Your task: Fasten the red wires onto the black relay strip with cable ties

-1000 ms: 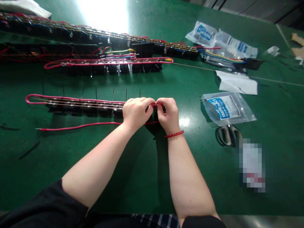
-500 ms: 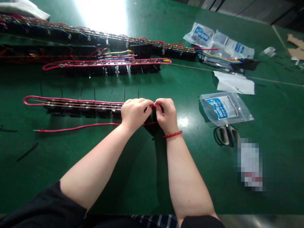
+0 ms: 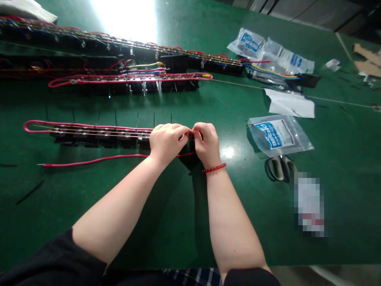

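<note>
On the green table lies a long black strip (image 3: 101, 140) with bare copper-coloured rods and a red wire (image 3: 89, 126) along its top. Thin black cable ties (image 3: 116, 117) stand up from its far side. My left hand (image 3: 166, 140) is over the strip's right end, thumb and forefinger pinched. Fingertip to fingertip with it, my right hand (image 3: 207, 143), a red bead bracelet at its wrist, pinches at the same spot. What lies between the fingertips is too small to make out. A loose length of red wire (image 3: 95, 160) runs under my left wrist, its bared end at the left.
Farther back lie a similar strip with looped red wire (image 3: 133, 79) and longer wired strips (image 3: 119, 47). To the right are a clear labelled plastic bag (image 3: 297, 139), scissors (image 3: 279, 168), a white paper (image 3: 290, 104), more bags (image 3: 290, 57) and a blurred-out item (image 3: 309, 204).
The whole view has shifted slightly, so things appear a little farther left. Both hands keep their pinch at the strip's right end.
</note>
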A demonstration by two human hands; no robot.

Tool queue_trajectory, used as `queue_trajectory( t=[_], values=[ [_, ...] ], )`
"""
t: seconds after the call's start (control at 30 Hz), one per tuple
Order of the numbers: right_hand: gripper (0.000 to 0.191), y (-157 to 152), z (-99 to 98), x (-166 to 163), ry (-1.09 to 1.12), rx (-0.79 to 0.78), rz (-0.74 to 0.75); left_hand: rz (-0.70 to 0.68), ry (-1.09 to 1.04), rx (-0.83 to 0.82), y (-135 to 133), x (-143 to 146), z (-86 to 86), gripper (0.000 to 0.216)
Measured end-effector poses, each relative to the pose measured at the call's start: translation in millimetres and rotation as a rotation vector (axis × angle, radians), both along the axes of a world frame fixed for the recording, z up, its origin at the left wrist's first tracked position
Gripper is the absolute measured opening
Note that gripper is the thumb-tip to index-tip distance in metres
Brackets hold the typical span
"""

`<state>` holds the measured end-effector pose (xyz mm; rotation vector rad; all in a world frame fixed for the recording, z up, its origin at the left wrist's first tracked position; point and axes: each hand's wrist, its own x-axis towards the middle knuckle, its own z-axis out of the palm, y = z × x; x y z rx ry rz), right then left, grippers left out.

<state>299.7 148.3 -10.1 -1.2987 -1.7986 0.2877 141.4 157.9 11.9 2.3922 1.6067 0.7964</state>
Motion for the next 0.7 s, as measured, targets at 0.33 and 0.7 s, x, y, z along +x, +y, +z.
queue_trajectory(
  t=[0.33, 0.7],
  values=[
    [0.011, -0.5, -2.4, 0.2, 0.041, 0.002, -0.008, -0.001, 0.001, -0.013, 0.0, -0.4, 0.1, 0.023],
    [0.009, 1.0, 2.0, -0.5, 0.121, -0.022, -0.036, 0.004, 0.013, -0.001, 0.0, -0.5, 1.8, 0.025]
  ],
)
